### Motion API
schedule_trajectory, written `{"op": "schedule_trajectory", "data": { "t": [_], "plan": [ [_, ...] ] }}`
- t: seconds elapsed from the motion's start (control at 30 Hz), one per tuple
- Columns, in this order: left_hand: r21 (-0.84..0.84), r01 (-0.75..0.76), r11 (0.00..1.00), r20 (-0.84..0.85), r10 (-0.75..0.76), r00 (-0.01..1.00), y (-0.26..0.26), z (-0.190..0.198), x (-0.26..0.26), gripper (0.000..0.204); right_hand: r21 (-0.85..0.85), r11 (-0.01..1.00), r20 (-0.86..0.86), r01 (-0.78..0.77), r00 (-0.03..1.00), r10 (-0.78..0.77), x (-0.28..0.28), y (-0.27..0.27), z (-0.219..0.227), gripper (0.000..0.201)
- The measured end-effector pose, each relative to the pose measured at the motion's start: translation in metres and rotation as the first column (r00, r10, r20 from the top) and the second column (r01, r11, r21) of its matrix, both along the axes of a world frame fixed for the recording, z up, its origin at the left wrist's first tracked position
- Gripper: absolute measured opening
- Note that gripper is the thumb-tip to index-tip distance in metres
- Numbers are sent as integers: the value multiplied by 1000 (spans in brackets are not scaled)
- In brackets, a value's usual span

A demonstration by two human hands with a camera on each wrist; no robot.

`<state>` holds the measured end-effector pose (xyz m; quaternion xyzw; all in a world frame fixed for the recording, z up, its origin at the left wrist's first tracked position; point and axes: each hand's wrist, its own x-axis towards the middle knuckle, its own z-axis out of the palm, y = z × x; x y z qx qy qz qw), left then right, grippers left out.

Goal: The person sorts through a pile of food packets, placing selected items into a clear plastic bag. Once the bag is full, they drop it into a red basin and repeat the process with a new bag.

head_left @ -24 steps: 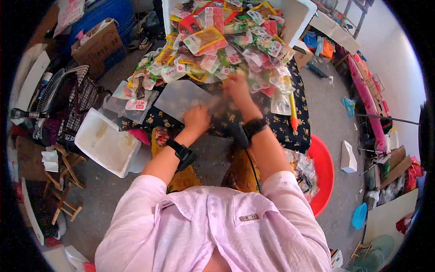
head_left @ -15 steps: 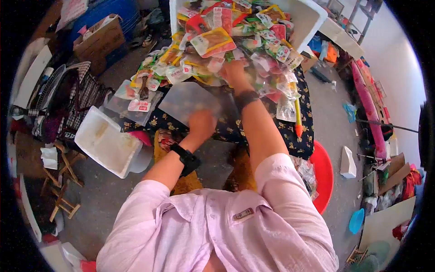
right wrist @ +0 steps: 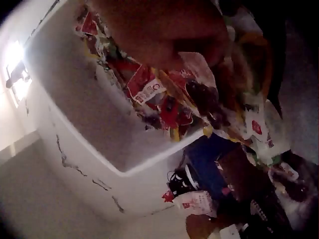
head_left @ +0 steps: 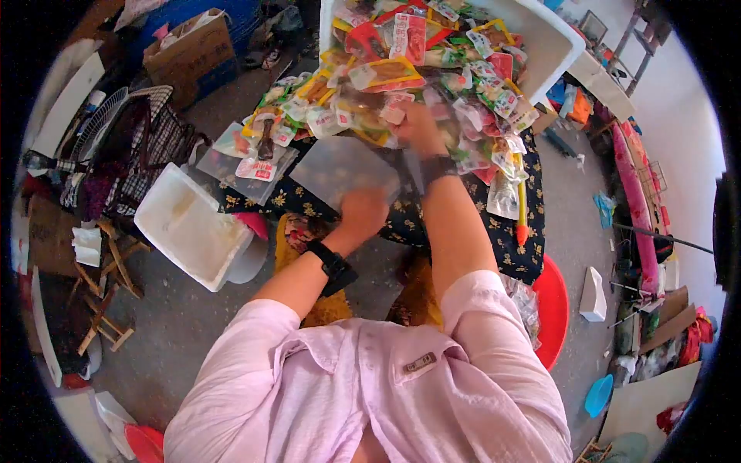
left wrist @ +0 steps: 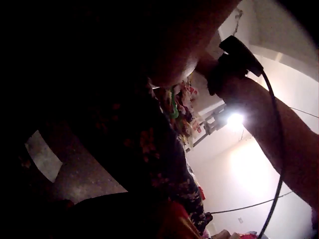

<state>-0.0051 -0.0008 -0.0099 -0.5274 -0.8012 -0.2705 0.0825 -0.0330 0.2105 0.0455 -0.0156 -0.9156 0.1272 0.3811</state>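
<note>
My left hand (head_left: 364, 210) grips the near right edge of a frosted plastic bag (head_left: 336, 163) lying on the dark flowered cloth (head_left: 401, 224). Up at the pile of sealed snack packets (head_left: 455, 92), my right hand (head_left: 421, 130) pinches a small clear packet with a red-and-white label (head_left: 394, 109). The right wrist view has that hand (right wrist: 164, 30) close over the packets, with a pale packet edge (right wrist: 199, 67) by its fingers. Darkness hides most of the left hand and the bag in the left wrist view.
A white foam box (head_left: 559, 58) lies tipped behind the pile, packets spilling from it. Left of the bag are more packets on clear bags (head_left: 258, 166) and a white foam box (head_left: 177, 228). A yellow stick with an orange tip (head_left: 522, 224) lies right; below stands a red basin (head_left: 552, 309).
My right hand has moved from beside the bag up into the packets and now pinches one. The left hand stays at the bag's edge. The whole view has shifted slightly.
</note>
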Motion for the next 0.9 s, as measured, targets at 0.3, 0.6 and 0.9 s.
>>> {"op": "schedule_trajectory", "data": {
  "t": [0.3,0.6,0.9],
  "plan": [
    [-29,37,999,168,-31,985,-5,10,3,16,-530,847,1,38,999,-44,86,-32,1,21],
    [-116,-6,993,254,35,967,-5,18,5,13,-202,927,169,316,944,-285,188,-32,-26,16],
    [-122,-1,993,325,41,945,-7,12,20,15,-917,-261,-250,-301,945,-212,266,-107,-56,19]
  ]
}}
